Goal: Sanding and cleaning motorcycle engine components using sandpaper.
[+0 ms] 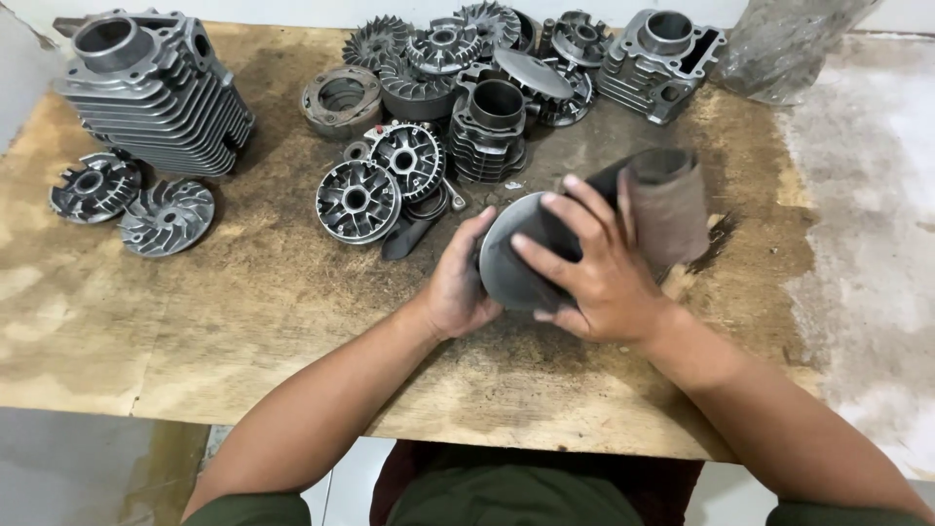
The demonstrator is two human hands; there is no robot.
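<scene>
My left hand (pixel 458 287) sits at the centre of the frame, fingers curled and clamped on the left edge of a round, smooth grey metal disc (pixel 521 258), which I hold tilted up off the wooden board (pixel 243 292). My right hand (pixel 599 278) lies over the right side of the disc, fingers spread flat across its face and pressing a folded sheet of brown abrasive paper (pixel 667 200) against it. The free end of the paper stands up above my right hand, toward the right of centre. Both hands are closed on their loads; the disc is gripped between them and does not touch the board.

Just left of my left hand, a finned round pulley face (pixel 356 201) lies flat on the board. A second one (pixel 407 156) rests against its upper right edge. Above the disc stands a small finned cylinder (pixel 492 127), upright with its bore facing up. Behind it, along the upper centre of the frame, several more finned discs and round parts (pixel 458 44) are piled together. A ring-shaped part (pixel 341 97) lies at their left.

In the upper right of the pile sits a second cylinder block (pixel 662 58). A crumpled clear plastic bag (pixel 779 44) lies in the upper right corner.

In the upper left, a large finned cylinder block (pixel 151 93) lies on its side. Below it, two fan-bladed discs (pixel 131 200) lie flat, side by side, well apart from my hands.
</scene>
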